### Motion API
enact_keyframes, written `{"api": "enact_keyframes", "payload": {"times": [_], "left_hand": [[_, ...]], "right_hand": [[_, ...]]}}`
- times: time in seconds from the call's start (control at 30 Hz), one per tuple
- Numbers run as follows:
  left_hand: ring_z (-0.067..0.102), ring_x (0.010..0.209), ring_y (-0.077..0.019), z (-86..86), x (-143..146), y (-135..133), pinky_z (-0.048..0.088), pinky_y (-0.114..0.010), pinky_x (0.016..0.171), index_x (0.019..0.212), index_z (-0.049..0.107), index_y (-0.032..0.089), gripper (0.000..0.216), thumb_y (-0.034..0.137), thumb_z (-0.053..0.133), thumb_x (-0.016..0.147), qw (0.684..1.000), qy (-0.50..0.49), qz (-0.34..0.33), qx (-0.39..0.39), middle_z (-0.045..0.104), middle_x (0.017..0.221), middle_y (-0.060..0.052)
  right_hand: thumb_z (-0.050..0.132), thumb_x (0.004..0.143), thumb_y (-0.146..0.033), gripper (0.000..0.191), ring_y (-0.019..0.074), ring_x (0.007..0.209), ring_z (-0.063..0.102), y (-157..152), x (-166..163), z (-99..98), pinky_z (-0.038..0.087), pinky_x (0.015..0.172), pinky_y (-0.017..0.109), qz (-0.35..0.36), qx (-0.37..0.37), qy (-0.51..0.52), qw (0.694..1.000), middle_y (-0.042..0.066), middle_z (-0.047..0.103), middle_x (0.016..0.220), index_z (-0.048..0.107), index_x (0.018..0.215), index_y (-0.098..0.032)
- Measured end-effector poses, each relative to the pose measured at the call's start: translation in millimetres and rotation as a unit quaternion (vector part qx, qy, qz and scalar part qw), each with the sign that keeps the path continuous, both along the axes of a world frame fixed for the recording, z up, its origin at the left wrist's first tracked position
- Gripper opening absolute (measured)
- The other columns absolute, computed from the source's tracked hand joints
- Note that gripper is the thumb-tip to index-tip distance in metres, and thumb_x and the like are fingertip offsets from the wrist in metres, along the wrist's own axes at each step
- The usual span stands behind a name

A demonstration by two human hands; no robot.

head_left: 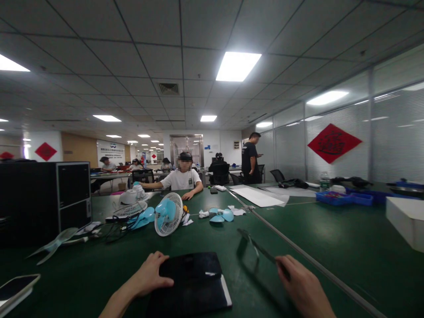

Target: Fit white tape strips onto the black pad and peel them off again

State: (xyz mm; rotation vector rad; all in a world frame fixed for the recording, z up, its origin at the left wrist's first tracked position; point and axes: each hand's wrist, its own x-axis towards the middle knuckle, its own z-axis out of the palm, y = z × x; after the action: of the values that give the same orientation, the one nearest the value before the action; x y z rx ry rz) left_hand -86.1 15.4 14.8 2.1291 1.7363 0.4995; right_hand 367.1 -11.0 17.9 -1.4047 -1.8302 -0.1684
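A black flat case (190,282) with a flap and a white edge at its right lies on the green table in front of me. My left hand (150,274) grips its left edge, thumb on top and fingers bent over the far corner. Off to the right, my right hand (300,282) is closed on the near end of a thin dark strip-like thing (265,252). A curved, shiny metal piece (253,246) stands out from that thing, which is held tilted above the table and casts a shadow. Its exact kind I cannot make out.
Fan parts lie across the table: a white fan grille (177,221), blue fan blades (220,215) and dark cables (115,229). A black computer case (43,198) stands left, a phone (18,287) nearer. Blue trays (342,198) and a white box (406,221) are right. A person (182,179) sits opposite.
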Motion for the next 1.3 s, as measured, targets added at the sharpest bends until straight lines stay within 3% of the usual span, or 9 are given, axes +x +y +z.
{"api": "enact_keyframes", "payload": {"times": [0.13, 0.27, 0.37, 0.43, 0.6, 0.73, 0.87, 1.0, 1.3], "left_hand": [[0.044, 0.118, -0.031, 1.9, 0.5, -0.6, 0.036, -0.038, 0.1, 0.133, 0.048, 0.016, 0.093, 0.067, 0.065, 0.057, 1.0, -0.011, 0.01, -0.01, 0.048, 0.13, -0.014], [0.045, 0.12, -0.0281, 5.0, -2.2, 5.1, 0.035, -0.037, 0.103, 0.126, 0.054, 0.017, 0.073, 0.066, 0.051, 0.071, 0.994, -0.073, 0.037, 0.073, 0.052, 0.129, -0.012], [0.051, 0.113, -0.0252, 13.2, -5.0, 9.7, 0.039, -0.036, 0.098, 0.113, 0.062, 0.019, 0.061, 0.064, 0.039, 0.08, 0.974, -0.148, 0.071, 0.154, 0.06, 0.119, -0.009], [0.056, 0.103, -0.0248, 21.4, -5.4, 9.4, 0.045, -0.034, 0.087, 0.108, 0.063, 0.019, 0.063, 0.068, 0.036, 0.079, 0.961, -0.205, 0.084, 0.167, 0.065, 0.112, -0.008], [0.057, 0.082, -0.0195, 39.6, 4.8, -6.3, 0.043, -0.026, 0.06, 0.108, 0.064, 0.014, 0.075, 0.075, 0.036, 0.075, 0.93, -0.357, 0.039, 0.078, 0.067, 0.101, -0.011], [0.052, 0.065, -0.013, 45.3, 17.5, -19.6, 0.036, -0.022, 0.051, 0.097, 0.067, 0.011, 0.069, 0.072, 0.04, 0.077, 0.924, -0.381, -0.016, -0.004, 0.066, 0.082, -0.007], [0.041, 0.051, -0.0065, 45.5, 23.4, -22.9, 0.029, -0.02, 0.047, 0.087, 0.067, 0.012, 0.054, 0.063, 0.058, 0.072, 0.952, -0.305, -0.033, -0.019, 0.059, 0.068, 0.001], [0.04, 0.048, -0.0049, 40.5, 23.1, -22.9, 0.028, -0.019, 0.045, 0.082, 0.065, 0.012, 0.046, 0.056, 0.065, 0.068, 0.949, -0.305, -0.03, -0.072, 0.057, 0.065, 0.003], [0.044, 0.041, -0.0064, 13.9, 11.7, -17.6, 0.03, -0.019, 0.041, 0.071, 0.063, 0.013, 0.039, 0.047, 0.073, 0.055, 0.939, -0.261, -0.017, -0.222, 0.054, 0.049, 0.004]], "right_hand": [[0.046, 0.082, -0.046, 0.031, 0.0229, 0.074, 0.062, -2.1, 0.7, 21.7, 0.05, 0.068, 0.034, 0.001, 0.008, 0.145, 0.989, 0.009, 0.068, 0.085, 0.064, 0.089, -0.021], [0.051, 0.078, -0.053, 0.038, 0.0205, 0.072, 0.059, -2.2, -16.9, 49.6, 0.047, 0.061, 0.029, 0.093, -0.067, 0.246, 0.963, 0.006, 0.066, 0.081, 0.065, 0.089, -0.019], [0.056, 0.076, -0.051, 0.037, 0.0141, 0.061, 0.051, 3.6, -37.3, 66.8, 0.038, 0.051, 0.024, 0.198, -0.156, 0.311, 0.916, 0.001, 0.06, 0.071, 0.064, 0.087, -0.017], [0.061, 0.073, -0.049, 0.034, 0.0112, 0.057, 0.047, 10.1, -52.6, 73.8, 0.033, 0.049, 0.022, 0.255, -0.215, 0.352, 0.875, -0.001, 0.056, 0.067, 0.064, 0.084, -0.016], [0.068, 0.066, -0.039, 0.029, 0.0079, 0.054, 0.045, 32.9, -90.5, 70.2, 0.03, 0.049, 0.02, 0.329, -0.355, 0.387, 0.785, -0.003, 0.054, 0.064, 0.063, 0.079, -0.014], [0.07, 0.062, -0.031, 0.024, 0.0076, 0.053, 0.047, 48.4, -110.6, 50.1, 0.032, 0.049, 0.02, 0.337, -0.4, 0.4, 0.752, -0.003, 0.055, 0.062, 0.064, 0.078, -0.013], [0.068, 0.064, -0.028, 0.021, 0.0082, 0.053, 0.05, 50.5, -117.6, 31.9, 0.034, 0.05, 0.02, 0.333, -0.421, 0.409, 0.738, -0.003, 0.057, 0.062, 0.065, 0.078, -0.013], [0.066, 0.067, -0.025, 0.018, 0.0091, 0.058, 0.054, 46.2, -116.3, 20.5, 0.038, 0.054, 0.021, 0.331, -0.429, 0.401, 0.739, 0.0, 0.061, 0.067, 0.066, 0.079, -0.012], [0.062, 0.064, -0.016, 0.013, 0.0086, 0.055, 0.05, 40.8, -118.7, 5.8, 0.033, 0.052, 0.019, 0.27, -0.439, 0.254, 0.819, -0.003, 0.059, 0.062, 0.068, 0.075, -0.014]]}}
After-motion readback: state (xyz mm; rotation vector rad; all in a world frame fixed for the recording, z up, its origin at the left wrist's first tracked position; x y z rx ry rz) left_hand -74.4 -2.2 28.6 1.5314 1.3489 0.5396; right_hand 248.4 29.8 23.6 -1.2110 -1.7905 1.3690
